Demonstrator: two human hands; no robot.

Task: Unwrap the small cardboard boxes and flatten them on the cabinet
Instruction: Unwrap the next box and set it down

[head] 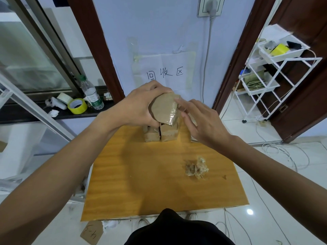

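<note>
The person has two bare arms, with nothing on them from the wrists out to the edge of the view. The left hand (139, 106) shows just off the middle at 10 o'clock, and its arm comes from 8 o'clock. The right hand (205, 121) shows at 3 o'clock, and its arm comes from 4 o'clock. The fingers (185, 106) are long and slim. At 6 o'clock there is plain black clothing (177, 230) on the person's body. It looks soft and dark all over.
</note>
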